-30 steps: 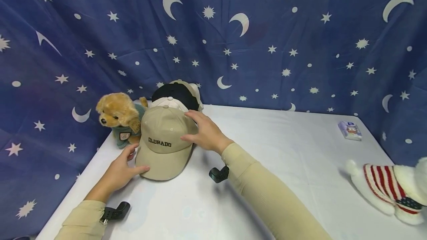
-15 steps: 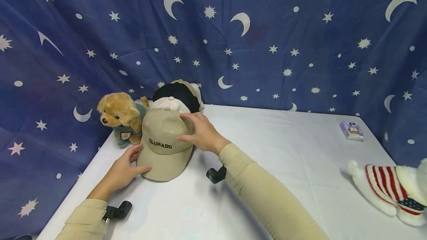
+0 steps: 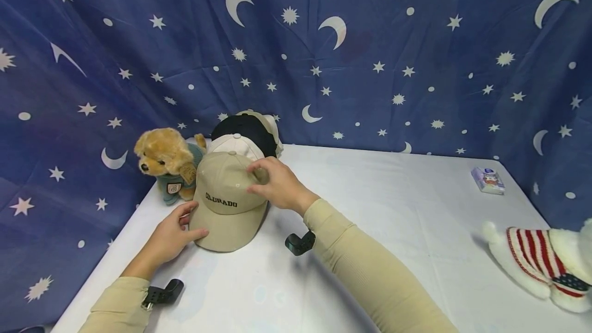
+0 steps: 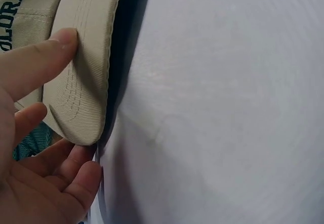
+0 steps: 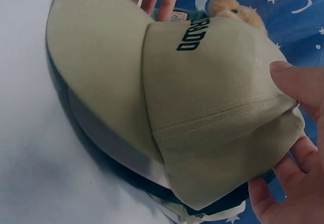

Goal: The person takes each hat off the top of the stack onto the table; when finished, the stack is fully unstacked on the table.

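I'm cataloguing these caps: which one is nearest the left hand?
The khaki baseball cap reading COLORADO; the left hand is at its brim. The off-white cap and dark cap sit behind.

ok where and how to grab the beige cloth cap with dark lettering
Likely the curved brim, pinched from the front: on the beige cloth cap it is thin and juts toward the camera, while an off-white cloth cap shows behind the rounded crown.
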### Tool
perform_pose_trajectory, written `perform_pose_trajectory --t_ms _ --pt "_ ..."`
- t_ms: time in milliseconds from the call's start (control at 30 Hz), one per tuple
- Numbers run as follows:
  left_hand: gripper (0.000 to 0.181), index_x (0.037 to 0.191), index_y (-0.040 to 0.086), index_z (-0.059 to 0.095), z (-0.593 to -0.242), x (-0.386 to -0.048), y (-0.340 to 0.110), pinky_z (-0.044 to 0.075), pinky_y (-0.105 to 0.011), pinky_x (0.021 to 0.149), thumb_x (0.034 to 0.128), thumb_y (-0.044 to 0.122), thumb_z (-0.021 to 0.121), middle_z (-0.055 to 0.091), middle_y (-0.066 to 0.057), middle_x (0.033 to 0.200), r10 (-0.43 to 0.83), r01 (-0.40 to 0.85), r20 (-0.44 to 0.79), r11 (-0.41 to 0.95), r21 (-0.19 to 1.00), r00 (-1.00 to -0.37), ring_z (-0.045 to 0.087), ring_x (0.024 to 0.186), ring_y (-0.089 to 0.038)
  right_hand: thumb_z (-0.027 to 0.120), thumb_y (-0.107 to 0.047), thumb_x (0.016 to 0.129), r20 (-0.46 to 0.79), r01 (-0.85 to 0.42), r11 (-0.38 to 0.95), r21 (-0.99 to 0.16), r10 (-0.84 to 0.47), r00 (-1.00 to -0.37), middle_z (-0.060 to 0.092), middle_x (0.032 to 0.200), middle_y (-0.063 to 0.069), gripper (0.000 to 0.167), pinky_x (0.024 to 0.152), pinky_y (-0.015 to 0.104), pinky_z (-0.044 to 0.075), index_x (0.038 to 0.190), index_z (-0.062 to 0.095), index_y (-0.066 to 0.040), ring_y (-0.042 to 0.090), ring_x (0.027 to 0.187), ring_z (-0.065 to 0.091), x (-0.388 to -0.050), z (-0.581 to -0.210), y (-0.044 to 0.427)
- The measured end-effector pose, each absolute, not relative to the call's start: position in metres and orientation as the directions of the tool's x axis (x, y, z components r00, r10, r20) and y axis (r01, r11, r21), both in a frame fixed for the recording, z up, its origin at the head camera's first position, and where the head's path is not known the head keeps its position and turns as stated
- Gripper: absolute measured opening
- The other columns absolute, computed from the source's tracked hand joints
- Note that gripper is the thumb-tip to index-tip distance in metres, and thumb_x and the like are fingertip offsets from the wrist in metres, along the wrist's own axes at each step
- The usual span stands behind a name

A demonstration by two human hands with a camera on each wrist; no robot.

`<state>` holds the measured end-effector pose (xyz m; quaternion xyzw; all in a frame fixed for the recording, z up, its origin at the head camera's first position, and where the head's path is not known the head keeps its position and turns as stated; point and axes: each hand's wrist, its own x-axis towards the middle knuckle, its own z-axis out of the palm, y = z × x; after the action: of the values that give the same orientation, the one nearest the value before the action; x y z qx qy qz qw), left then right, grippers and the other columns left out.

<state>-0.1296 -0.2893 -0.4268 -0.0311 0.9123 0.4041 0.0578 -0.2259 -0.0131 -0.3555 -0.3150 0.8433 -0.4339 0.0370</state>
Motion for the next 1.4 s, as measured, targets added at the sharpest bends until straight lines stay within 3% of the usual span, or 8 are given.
perform_pose_trajectory --t_ms 367,733,1000,1400 --pt "0.093 0.154 0.0 0.03 -0.422 -0.126 -0.292 0.048 -0.05 0.089 0.0849 0.038 0.081 0.039 -0.026 0.149 0.009 -0.097 -0.141 0.682 0.725 -0.99 0.049 0.124 -0.044 0.077 -0.014 0.088 0.215 -0.49 0.42 -0.764 -0.549 -0.807 0.059 0.123 0.005 0.038 0.104 0.029 0.04 0.124 0.066 -0.008 0.02 0.117 0.054 -0.221 -0.349 -0.01" --pt "0.097 0.156 0.004 0.028 -0.41 -0.12 -0.29 0.049 -0.041 0.08 0.0835 0.039 0.082 0.037 -0.023 0.148 0.054 -0.088 -0.163 0.657 0.749 -0.985 0.05 0.119 -0.038 0.076 -0.011 0.088 0.285 -0.556 0.371 -0.744 -0.576 -0.766 0.062 0.119 0.004 0.036 0.102 0.028 0.041 0.122 0.068 -0.006 0.021 0.115 0.055 -0.217 -0.337 0.003" --pt "0.092 0.154 0.005 0.033 -0.395 -0.114 -0.276 0.049 -0.037 0.067 0.0819 0.033 0.084 0.042 -0.019 0.142 0.093 -0.012 -0.093 0.64 0.768 -0.991 0.052 0.105 -0.031 0.079 -0.01 0.085 0.32 -0.554 0.319 -0.769 -0.558 -0.765 0.062 0.119 0.003 0.037 0.093 0.028 0.045 0.12 0.066 -0.007 0.019 0.103 0.055 -0.212 -0.325 0.016" --pt "0.091 0.153 0.007 0.033 -0.389 -0.113 -0.251 0.05 -0.034 0.067 0.0814 0.028 0.085 0.041 -0.019 0.143 0.131 -0.013 -0.11 0.581 0.814 -0.985 0.055 0.097 -0.025 0.074 -0.005 0.088 0.297 -0.549 0.339 -0.764 -0.57 -0.766 0.064 0.119 0.001 0.034 0.089 0.031 0.046 0.121 0.069 -0.011 0.018 0.094 0.053 -0.21 -0.316 0.037"
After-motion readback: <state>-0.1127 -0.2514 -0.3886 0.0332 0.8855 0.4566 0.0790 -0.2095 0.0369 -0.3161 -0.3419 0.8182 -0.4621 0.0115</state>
